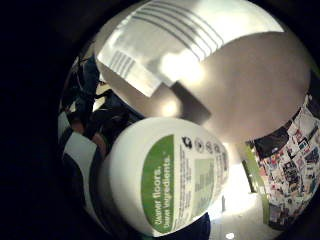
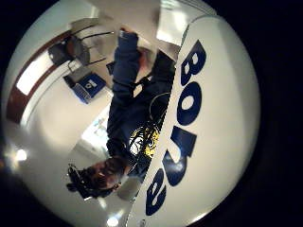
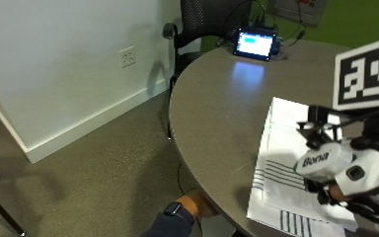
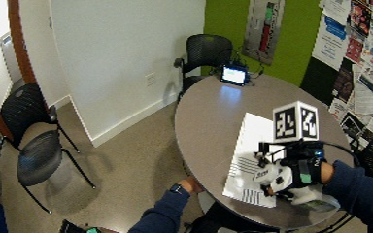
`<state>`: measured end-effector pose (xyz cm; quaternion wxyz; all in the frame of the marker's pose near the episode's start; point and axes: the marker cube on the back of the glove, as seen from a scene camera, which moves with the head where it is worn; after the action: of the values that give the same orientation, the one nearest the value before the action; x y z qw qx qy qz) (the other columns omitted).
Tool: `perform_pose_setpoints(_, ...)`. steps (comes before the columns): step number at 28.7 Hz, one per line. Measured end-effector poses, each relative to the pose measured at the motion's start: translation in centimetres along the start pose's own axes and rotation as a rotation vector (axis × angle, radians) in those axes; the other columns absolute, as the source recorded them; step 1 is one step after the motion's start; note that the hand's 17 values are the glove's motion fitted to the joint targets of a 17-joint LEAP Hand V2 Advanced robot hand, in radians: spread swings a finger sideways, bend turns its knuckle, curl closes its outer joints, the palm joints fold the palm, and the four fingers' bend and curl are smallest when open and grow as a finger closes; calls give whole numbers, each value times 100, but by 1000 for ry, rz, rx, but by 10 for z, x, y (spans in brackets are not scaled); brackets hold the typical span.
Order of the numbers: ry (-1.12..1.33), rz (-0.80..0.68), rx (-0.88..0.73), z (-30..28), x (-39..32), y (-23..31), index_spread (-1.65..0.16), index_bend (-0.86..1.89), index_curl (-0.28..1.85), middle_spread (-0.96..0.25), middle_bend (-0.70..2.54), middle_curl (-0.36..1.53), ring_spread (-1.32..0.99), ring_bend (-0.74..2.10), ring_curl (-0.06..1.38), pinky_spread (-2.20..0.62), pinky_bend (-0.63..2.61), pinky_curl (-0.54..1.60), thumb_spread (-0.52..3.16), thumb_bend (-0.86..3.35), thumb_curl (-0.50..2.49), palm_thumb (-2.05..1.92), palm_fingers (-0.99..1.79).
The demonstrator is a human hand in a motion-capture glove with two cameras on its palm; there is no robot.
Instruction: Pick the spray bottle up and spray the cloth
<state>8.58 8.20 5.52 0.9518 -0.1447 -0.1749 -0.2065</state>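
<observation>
A white spray bottle with blue "Bona" lettering hangs tilted above a white cloth with dark stripes, which lies spread on the round grey table. My gloved right hand grips the bottle by its neck, and the black nozzle points out over the cloth. In the wide outside view the bottle and the hand hover over the cloth's near end. The bottle's body fills the thumb side palm view. Its green label shows in the little finger side view, with the cloth beyond.
A small lit screen with cables stands at the table's far edge, a black chair behind it. The person's bare left hand rests at the table's near edge. Two more chairs stand by the wall.
</observation>
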Motion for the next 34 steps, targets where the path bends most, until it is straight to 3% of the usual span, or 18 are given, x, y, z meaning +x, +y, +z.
perform_pose_setpoints(4,-34,-26,103,-15,-16,11,-28,7,21,-17,88,56,-23,89,49,-32,60,42,50,-3,78,102,124)
perform_pose_setpoints(9,-174,-234,308,-40,-40,5,-28,6,20,-17,87,56,-22,90,49,-31,60,42,51,-2,78,102,123)
perform_pose_setpoints(18,-483,-520,577,-72,-84,-77,-27,6,18,-17,86,55,-22,89,49,-30,61,42,52,-2,79,103,121)
perform_pose_setpoints(25,-716,-578,747,-102,-92,-119,-27,5,17,-16,85,55,-22,89,49,-30,61,42,53,-2,79,103,121)
perform_pose_setpoints(34,-787,-562,792,-91,-79,-146,-27,5,15,-16,85,55,-22,89,49,-30,62,42,55,-3,78,103,121)
